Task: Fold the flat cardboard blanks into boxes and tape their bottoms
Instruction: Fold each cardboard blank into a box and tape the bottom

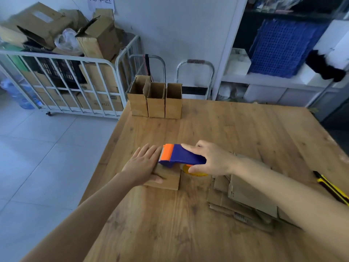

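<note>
The left hand (144,163) lies flat, fingers straight, pressing on a folded cardboard box (168,179) that rests on its side near the middle of the wooden table (170,224). The right hand (211,159) grips the blue tape dispenser (179,155) (orange at its toothed end), index finger along its top, its head on the box. To the right lies a stack of flat blanks (243,199), partly under the forearm. Three finished boxes (155,100) stand upright, touching, at the far edge. A yellow utility knife (330,188) lies far right.

Mid-frame, the left hand (144,163) presses a box (166,179) flat on the table (170,224); the right hand (211,159) grips a tape dispenser (179,155) over it.
</note>
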